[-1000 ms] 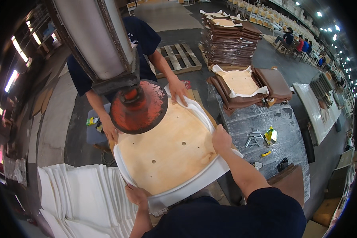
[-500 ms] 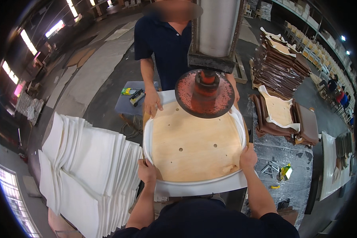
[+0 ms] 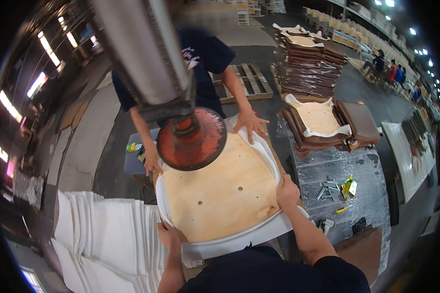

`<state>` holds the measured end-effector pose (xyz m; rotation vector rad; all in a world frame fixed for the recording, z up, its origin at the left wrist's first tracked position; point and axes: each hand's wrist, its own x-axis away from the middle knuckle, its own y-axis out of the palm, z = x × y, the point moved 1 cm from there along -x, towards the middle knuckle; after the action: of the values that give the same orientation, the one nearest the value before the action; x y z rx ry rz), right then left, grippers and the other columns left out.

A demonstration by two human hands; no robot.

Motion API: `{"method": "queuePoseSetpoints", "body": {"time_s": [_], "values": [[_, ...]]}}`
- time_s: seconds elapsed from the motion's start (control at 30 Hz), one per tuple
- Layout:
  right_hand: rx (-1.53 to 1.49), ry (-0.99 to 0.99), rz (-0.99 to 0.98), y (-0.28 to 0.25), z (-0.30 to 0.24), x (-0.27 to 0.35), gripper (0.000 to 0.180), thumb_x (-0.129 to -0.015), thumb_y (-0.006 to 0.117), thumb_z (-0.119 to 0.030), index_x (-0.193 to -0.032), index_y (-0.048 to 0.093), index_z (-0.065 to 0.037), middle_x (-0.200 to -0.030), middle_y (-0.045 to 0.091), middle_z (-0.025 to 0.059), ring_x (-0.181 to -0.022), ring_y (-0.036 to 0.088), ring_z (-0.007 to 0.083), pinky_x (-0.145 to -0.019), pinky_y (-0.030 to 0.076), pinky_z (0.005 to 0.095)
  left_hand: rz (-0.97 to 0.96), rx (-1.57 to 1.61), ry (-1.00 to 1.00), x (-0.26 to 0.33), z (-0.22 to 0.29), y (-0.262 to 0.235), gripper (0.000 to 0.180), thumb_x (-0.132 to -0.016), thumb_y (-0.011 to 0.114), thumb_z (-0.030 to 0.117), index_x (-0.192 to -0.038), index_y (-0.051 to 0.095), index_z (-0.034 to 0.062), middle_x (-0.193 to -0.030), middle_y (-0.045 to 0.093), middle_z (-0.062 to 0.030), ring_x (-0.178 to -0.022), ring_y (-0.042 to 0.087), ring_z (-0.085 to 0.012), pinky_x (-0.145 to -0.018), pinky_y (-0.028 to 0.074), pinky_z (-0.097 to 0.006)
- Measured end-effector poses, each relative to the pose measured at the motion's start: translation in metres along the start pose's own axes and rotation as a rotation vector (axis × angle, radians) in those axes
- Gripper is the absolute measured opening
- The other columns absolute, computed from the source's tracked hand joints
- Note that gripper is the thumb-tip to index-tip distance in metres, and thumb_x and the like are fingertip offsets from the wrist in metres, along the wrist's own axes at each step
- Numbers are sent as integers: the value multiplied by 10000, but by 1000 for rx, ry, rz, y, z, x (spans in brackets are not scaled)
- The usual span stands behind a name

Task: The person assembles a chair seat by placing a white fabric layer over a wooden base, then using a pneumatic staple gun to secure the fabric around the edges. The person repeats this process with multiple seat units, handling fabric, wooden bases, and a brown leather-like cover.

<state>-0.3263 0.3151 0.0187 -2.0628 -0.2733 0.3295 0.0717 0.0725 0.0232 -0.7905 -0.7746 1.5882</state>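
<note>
A plywood seat panel (image 3: 220, 215) with drilled holes lies over white padding (image 3: 244, 242), whose edge shows all round it. My left hand (image 3: 169, 236) is closed on the left near edge of the padded seat panel. On the right side, my right hand (image 3: 288, 192) grips its edge, fingers curled underneath and partly hidden. Above the far part of the panel hangs a round red press plate (image 3: 208, 141); a gap to the wood cannot be judged. Across from me, a co-worker's one hand (image 3: 250, 123) lies spread on the far right padding, the other (image 3: 152, 160) at the far left corner.
White padding sheets (image 3: 110, 224) are stacked at left. On the plastic-covered table (image 3: 310, 168) at right lie metal staple strips (image 3: 329, 188), a yellow-green box (image 3: 348, 187), a yellow cutter (image 3: 341, 210) and brown covered seats (image 3: 359, 122). A tall brown stack (image 3: 308, 68) stands behind.
My view has turned, so the press and panel appear farther left. The co-worker's hand at the far right has come into sight, spread on the padding. Both my hands keep their hold.
</note>
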Motion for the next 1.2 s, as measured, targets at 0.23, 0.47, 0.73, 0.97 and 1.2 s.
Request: {"method": "queuePoseSetpoints", "body": {"time_s": [0.23, 0.47, 0.73, 0.97, 1.2], "values": [[-64, -54, 115, 5, 8, 4, 304, -1071, 640, -268, -1310, 710, -93, -925, 788, 226, -854, 770, 466, -780, 602, 597, 23, 11, 89, -7, -3, 4, 215, -1122, 596, 236, -1087, 626, 25, -990, 758, -246, -931, 719, -506, -803, 536, -595], [-20, -20, 14, 1, 7, 11, 274, -1069, 636, -238, -1285, 660, -71, -1022, 797, 224, -901, 777, 458, -799, 613, 586, 13, 9, 78, -14, 2, 1, 249, -1114, 619, 272, -1107, 638, 24, -990, 761, -230, -926, 726, -483, -815, 540, -587], [-66, 79, -76, -3, 18, 3, 346, -1042, 686, -347, -1271, 661, -88, -973, 788, 265, -931, 776, 492, -846, 612, 610, -13, 104, 60, -25, 0, 0, 275, -1070, 689, 262, -1041, 673, -10, -936, 759, -222, -867, 733, -446, -788, 545, -556], [-49, 1, -169, -6, 41, -16, 366, -1030, 687, -385, -1153, 774, -52, -1039, 797, 264, -1040, 770, 472, -907, 599, 548, -255, 274, -197, -45, -31, 3, 655, -1011, 745, 550, -1049, 819, -99, -887, 807, -273, -882, 812, -355, -821, 585, -487], [-43, 23, -312, 2, 17, -9, 405, -1056, 638, -395, -1109, 772, -16, -1061, 787, 292, -1050, 756, 504, -922, 579, 574, -384, 217, -239, -55, -58, -15, 611, -1053, 661, 533, -1074, 839, -51, -931, 798, -311, -948, 814, -452, -853, 599, -514]]}}
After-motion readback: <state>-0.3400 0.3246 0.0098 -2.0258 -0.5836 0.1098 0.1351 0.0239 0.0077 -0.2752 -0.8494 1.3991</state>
